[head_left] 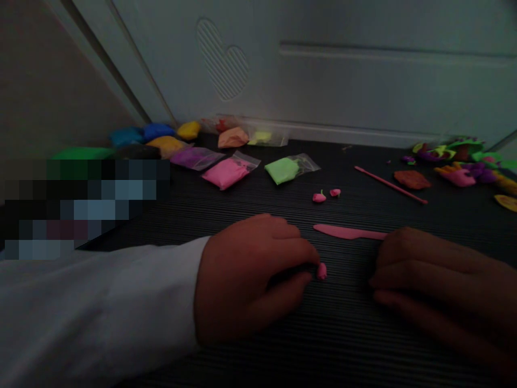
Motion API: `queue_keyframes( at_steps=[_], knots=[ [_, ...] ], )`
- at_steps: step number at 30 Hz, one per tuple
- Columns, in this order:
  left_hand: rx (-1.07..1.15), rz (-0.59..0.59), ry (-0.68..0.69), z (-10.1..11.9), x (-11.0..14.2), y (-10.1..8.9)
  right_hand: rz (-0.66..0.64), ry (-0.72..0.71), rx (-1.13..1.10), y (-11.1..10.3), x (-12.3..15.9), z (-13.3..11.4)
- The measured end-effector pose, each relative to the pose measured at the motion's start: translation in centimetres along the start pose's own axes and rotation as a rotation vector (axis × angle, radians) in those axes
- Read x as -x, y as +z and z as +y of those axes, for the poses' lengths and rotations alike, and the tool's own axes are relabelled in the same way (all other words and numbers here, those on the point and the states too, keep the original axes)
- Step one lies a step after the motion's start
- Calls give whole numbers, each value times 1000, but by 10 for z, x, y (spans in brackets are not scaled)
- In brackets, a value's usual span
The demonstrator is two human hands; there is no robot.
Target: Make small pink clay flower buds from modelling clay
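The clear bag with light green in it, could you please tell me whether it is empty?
Not empty: the clear bag holds a light green lump.

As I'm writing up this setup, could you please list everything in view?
Soft packets: about twelve, mixed colours, along the back and left
Bud-shaped pieces: three, pink, two beyond the knife, one at the left fingertips
Knife: one, pink, its handle end at the right hand
Thin stick: one, pink, right of centre
Flat lump: one, reddish brown, beside the stick
Moulded shapes: several, uncountable, multicoloured, far right
Ribbed surface: one, dark, underneath
Panel with heart relief: one, pale grey, behind
Pixelated area: contents unclear, left
Left hand: one, pale sleeve, centre
Right hand: one, no sleeve visible, right
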State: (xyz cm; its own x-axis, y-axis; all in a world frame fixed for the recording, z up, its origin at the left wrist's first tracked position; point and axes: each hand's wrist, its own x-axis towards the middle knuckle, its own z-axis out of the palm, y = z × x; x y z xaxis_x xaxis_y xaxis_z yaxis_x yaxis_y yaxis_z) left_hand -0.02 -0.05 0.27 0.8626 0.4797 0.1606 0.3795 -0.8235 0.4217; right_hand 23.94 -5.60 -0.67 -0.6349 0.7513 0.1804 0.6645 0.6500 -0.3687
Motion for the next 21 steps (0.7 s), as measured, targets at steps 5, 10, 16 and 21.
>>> queue_keyframes(
  at_steps=[5, 10, 16, 21],
  knots=[
    [2, 2, -3, 0, 0, 0, 14, 17, 25, 0, 3, 1],
    [6, 1, 0, 0, 0, -1, 33, 12, 50, 2, 3, 3],
    [-13, -8, 5, 1, 0, -1, 42, 10, 28, 0, -1, 0],
    [-12, -8, -4, 1, 0, -2, 18, 4, -10, 0, 0, -1]
  ],
)
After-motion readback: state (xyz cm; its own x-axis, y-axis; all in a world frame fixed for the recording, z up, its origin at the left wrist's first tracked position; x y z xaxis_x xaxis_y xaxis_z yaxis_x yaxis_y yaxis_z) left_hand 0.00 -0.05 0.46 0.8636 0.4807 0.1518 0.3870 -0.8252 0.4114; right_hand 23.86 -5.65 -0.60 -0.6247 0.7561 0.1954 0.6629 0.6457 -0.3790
